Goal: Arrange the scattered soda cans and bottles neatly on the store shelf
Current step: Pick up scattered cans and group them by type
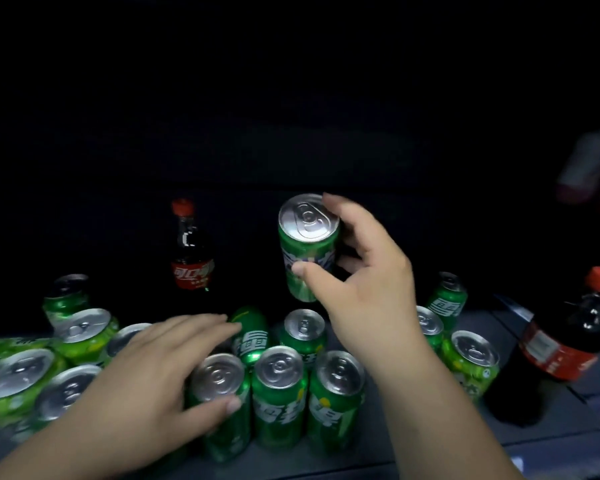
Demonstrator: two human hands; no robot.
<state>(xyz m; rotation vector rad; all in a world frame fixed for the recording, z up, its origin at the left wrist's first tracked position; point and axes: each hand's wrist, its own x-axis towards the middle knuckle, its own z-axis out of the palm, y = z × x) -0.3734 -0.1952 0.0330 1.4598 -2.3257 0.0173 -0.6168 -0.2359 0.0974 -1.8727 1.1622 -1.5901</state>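
Observation:
My right hand (368,271) grips a green soda can (303,244) in the air above the shelf, thumb on its front and fingers round its far side. My left hand (160,368) reaches over the cans at the left with fingers stretched out, its thumb touching the side of an upright green can (219,403). Several green cans stand upright in front, among them two (279,393) (336,396) beside that one. A small cola bottle (191,251) with a red cap stands further back. A larger cola bottle (565,344) leans at the right.
More green cans (80,330) crowd the left side and others (471,362) stand at the right. One green can (250,332) lies tipped in the middle. The dark shelf surface (430,455) shows at the front. The back of the shelf is dark.

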